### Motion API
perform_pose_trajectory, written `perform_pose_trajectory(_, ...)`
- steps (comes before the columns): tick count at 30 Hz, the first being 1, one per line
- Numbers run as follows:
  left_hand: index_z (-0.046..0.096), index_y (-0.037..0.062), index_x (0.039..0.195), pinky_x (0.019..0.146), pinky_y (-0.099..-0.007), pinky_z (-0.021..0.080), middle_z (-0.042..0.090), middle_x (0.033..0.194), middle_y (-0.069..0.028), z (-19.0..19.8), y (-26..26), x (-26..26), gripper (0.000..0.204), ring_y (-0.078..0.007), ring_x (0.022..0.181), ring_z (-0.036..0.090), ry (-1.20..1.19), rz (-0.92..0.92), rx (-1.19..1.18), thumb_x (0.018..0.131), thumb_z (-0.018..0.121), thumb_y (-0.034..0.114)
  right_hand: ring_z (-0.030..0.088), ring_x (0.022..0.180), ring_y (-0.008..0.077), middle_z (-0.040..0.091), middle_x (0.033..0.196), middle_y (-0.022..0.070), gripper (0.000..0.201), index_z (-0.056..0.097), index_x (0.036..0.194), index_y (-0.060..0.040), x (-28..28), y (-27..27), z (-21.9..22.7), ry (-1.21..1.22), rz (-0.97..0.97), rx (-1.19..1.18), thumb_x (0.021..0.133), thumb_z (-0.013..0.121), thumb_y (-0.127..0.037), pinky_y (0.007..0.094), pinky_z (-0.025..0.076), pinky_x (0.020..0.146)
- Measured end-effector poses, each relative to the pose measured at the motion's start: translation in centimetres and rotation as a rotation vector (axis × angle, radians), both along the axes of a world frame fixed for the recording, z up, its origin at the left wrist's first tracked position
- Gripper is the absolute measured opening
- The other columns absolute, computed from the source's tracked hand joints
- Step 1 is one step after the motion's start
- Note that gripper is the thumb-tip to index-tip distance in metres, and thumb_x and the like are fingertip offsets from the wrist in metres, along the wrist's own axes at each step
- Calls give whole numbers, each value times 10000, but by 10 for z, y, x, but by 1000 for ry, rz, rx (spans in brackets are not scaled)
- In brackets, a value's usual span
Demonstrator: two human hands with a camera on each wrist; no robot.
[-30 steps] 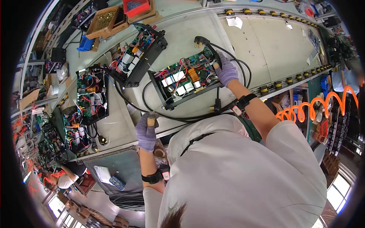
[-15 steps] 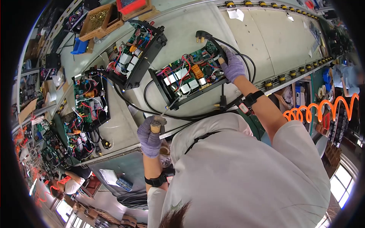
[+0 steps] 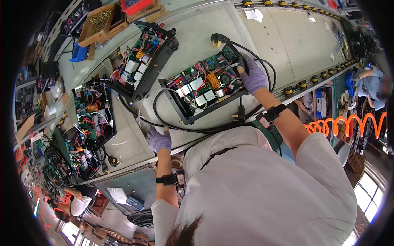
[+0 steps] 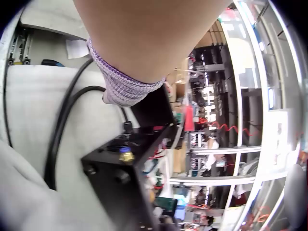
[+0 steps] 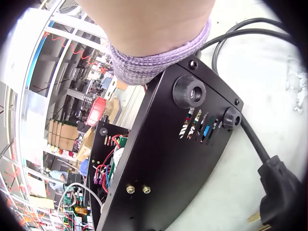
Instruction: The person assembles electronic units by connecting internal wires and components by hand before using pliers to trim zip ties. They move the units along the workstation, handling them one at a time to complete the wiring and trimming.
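Note:
In the head view, a black open-topped chassis (image 3: 193,117) full of circuit boards and coloured wires lies slanted on the bench. My gloved right hand (image 3: 255,78) grips its right end wall, thumb over the inner side. The right wrist view shows that chassis's black end panel (image 5: 163,159) with round feet, the glove cuff at its upper edge. My gloved left hand (image 3: 159,140) is near the bench's front edge, fingers spread beside the black power cord (image 3: 197,130). A thin white strand (image 3: 141,104) arcs from near that hand into the chassis. In the left wrist view, the left fingers are hidden.
A second open chassis (image 3: 154,67) stands tilted just left, with another circuit-board unit (image 3: 94,110) beyond it. A three-pin plug (image 3: 219,39) lies behind the held chassis. Wooden boxes (image 3: 96,24) and a red bin (image 3: 139,6) sit at the back left. Roller tracks (image 3: 303,85) run along the right.
My left hand has uncurled its fingers and dropped slightly toward the bench edge. The white strand now arcs up over the bench to the left. My right hand keeps its grip on the chassis.

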State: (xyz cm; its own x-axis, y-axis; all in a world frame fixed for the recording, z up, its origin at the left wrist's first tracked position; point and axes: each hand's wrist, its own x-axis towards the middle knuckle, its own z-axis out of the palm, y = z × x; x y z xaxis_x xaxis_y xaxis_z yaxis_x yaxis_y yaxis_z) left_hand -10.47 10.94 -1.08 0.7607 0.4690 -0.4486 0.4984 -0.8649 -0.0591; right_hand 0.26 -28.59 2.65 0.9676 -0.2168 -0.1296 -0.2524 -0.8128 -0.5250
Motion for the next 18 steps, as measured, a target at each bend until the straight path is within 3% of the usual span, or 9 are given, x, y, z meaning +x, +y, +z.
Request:
perform_pose_trajectory(3,342,48,1367,998,-406,376,451,1309,-207,-36,8,-11,886,-356,1217,426,113,86,-64,700,701,508,565,1039,353,550,1207,174,573,387,1360,-223,1,3,4,46,-18,-24,823,581,-260,425,453,892)
perform_pose_trajectory(5,387,22,1336,967,-399,408,513,1225,-240,-52,21,-17,911,-364,1149,493,26,70,-130,662,722,535,570,1029,355,551,1206,174,568,387,1360,-224,3,5,8,91,-29,-55,827,579,-262,427,454,889)
perform_pose_trajectory(7,415,6,1314,932,-400,436,551,1165,-252,-47,24,-15,908,-371,1086,539,-21,35,-161,652,728,541,575,1019,355,552,1205,176,564,389,1359,-226,3,7,12,100,-37,-78,829,579,-266,428,454,887)
perform_pose_trajectory(10,459,-14,1273,854,-410,477,599,1087,-239,-40,20,-4,893,-361,1002,586,106,-4,-115,640,731,554,578,1010,354,555,1203,174,559,392,1358,-226,2,7,6,55,-23,-172,833,578,-273,429,455,884)
perform_pose_trajectory(13,523,2,1213,857,-395,486,624,1047,-224,-43,19,0,814,-333,991,604,174,5,-140,645,729,548,563,1040,353,559,1204,161,564,385,1363,-195,1,-5,-14,-3,-2,-242,840,576,-288,432,449,891)
perform_pose_trajectory(14,540,9,1190,858,-390,488,628,1051,-210,-38,15,1,774,-325,992,607,172,-12,-163,657,720,541,554,1059,351,558,1208,160,547,409,1346,-171,0,-16,-28,-37,-17,-237,841,583,-289,427,444,901)
perform_pose_trajectory(16,567,21,1146,856,-381,491,636,1056,-183,-18,-7,14,695,-307,991,614,246,-13,-211,685,701,524,564,1070,332,579,1186,155,476,466,1307,-153,5,-23,-8,-127,-9,-135,860,585,-265,398,443,913)
perform_pose_trajectory(18,592,29,1099,848,-373,494,642,1052,-165,-3,-28,28,629,-290,984,621,334,-20,-264,710,680,515,539,1126,299,540,1242,162,536,420,1347,-117,8,-55,-15,-61,27,-239,886,563,-351,380,422,958)
